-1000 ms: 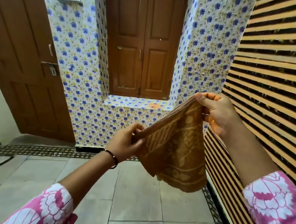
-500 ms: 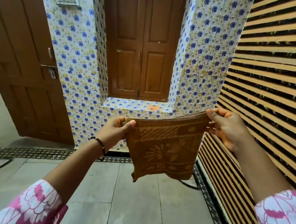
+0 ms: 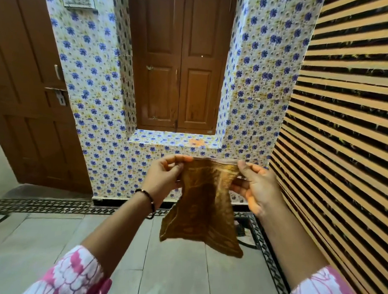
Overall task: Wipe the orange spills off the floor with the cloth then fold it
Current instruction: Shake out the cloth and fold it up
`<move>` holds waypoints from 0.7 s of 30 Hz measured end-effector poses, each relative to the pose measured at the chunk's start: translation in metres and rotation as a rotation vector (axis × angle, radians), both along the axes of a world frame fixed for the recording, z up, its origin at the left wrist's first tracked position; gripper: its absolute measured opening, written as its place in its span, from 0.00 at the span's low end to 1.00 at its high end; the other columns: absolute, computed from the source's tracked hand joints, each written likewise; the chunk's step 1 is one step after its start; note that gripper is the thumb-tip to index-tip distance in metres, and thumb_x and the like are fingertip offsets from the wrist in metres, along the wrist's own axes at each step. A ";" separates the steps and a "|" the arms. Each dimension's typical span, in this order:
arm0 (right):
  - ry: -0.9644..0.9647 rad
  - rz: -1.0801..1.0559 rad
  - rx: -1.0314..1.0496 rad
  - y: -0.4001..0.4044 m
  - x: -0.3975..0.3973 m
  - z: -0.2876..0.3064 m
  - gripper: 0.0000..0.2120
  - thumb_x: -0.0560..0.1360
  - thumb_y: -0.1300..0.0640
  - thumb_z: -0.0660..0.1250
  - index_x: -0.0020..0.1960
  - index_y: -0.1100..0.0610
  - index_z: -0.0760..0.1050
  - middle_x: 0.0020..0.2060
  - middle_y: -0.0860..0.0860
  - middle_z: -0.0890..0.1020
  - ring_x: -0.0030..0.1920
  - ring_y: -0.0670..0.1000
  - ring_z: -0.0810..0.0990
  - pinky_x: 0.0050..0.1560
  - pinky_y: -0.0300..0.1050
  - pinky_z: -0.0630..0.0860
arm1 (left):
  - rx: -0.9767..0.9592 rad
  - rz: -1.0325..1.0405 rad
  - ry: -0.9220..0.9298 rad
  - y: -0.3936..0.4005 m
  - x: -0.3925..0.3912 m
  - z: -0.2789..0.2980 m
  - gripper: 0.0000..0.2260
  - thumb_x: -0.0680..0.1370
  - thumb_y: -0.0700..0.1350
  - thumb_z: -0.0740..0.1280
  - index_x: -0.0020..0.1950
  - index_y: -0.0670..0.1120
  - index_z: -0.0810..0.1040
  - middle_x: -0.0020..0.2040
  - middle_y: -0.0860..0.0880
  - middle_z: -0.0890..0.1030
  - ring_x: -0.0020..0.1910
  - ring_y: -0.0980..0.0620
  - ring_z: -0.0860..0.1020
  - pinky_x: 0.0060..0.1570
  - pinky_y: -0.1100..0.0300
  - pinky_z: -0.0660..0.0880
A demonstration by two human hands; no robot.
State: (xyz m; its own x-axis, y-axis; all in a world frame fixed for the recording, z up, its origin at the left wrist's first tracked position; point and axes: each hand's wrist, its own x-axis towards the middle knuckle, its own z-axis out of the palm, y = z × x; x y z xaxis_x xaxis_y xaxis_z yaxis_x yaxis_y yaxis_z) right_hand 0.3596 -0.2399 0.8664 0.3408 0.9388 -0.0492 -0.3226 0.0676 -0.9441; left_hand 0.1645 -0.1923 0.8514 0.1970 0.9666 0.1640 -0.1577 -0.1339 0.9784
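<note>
One mustard-brown patterned cloth [image 3: 202, 205] hangs in the air above the tiled floor [image 3: 175, 276], in front of the flowered wall. Two hands hold it: the left hand [image 3: 164, 179] and right hand [image 3: 257, 188] each pinch a top corner, fingers closed on its upper edge.

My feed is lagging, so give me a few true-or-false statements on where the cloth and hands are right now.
1. Both hands pinch the cloth by its top edge. True: left hand, right hand.
2. The cloth lies flat on the floor. False: it hangs in the air above the floor.
3. An orange patch shows on the tiled ledge. True.
4. The left wrist is bare. False: it wears a dark bracelet.
</note>
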 end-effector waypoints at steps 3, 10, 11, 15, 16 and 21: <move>-0.061 0.075 0.066 -0.002 -0.025 0.001 0.04 0.74 0.61 0.67 0.45 0.61 0.78 0.39 0.57 0.84 0.41 0.56 0.83 0.45 0.54 0.81 | 0.079 -0.060 0.055 -0.008 0.019 0.002 0.10 0.79 0.36 0.61 0.51 0.45 0.81 0.46 0.46 0.84 0.46 0.51 0.83 0.42 0.60 0.79; -0.220 0.243 0.119 -0.002 -0.035 0.007 0.11 0.78 0.64 0.61 0.55 0.56 0.80 0.46 0.53 0.85 0.45 0.50 0.84 0.44 0.43 0.81 | 0.234 -0.052 0.052 -0.014 0.025 0.008 0.12 0.69 0.41 0.72 0.51 0.49 0.81 0.48 0.50 0.84 0.49 0.53 0.83 0.46 0.62 0.79; -0.288 0.266 0.125 -0.002 -0.033 0.006 0.12 0.79 0.65 0.60 0.55 0.55 0.80 0.47 0.52 0.85 0.47 0.49 0.84 0.45 0.41 0.80 | 0.245 -0.003 0.062 -0.013 0.025 0.007 0.10 0.71 0.39 0.72 0.50 0.49 0.81 0.47 0.50 0.85 0.48 0.54 0.83 0.45 0.62 0.79; -0.365 0.147 0.161 0.001 -0.025 -0.006 0.11 0.77 0.66 0.63 0.52 0.54 0.80 0.48 0.52 0.83 0.47 0.49 0.82 0.41 0.38 0.78 | 0.238 0.095 0.035 -0.010 0.026 0.009 0.10 0.77 0.35 0.65 0.46 0.49 0.82 0.41 0.50 0.84 0.41 0.54 0.82 0.38 0.62 0.79; -0.356 0.075 0.156 0.003 -0.021 -0.011 0.10 0.76 0.66 0.64 0.53 0.54 0.78 0.49 0.54 0.82 0.48 0.50 0.82 0.40 0.38 0.77 | 0.225 0.082 0.016 -0.010 0.026 0.011 0.11 0.77 0.35 0.64 0.45 0.49 0.82 0.40 0.49 0.84 0.40 0.51 0.80 0.38 0.59 0.79; -0.221 0.313 0.006 0.008 0.001 -0.040 0.29 0.67 0.51 0.75 0.65 0.53 0.69 0.63 0.51 0.76 0.61 0.50 0.74 0.58 0.46 0.70 | 0.192 -0.040 -0.073 -0.004 0.018 0.021 0.11 0.77 0.35 0.64 0.47 0.49 0.83 0.41 0.43 0.81 0.42 0.44 0.76 0.43 0.51 0.76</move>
State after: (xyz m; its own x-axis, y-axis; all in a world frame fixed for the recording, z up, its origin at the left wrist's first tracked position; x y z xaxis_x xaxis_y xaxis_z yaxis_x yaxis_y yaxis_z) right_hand 0.3607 -0.2318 0.8266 0.0390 0.9992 -0.0006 -0.1172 0.0040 -0.9931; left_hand 0.1827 -0.1963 0.8726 0.2157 0.9077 0.3599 -0.2358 -0.3093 0.9213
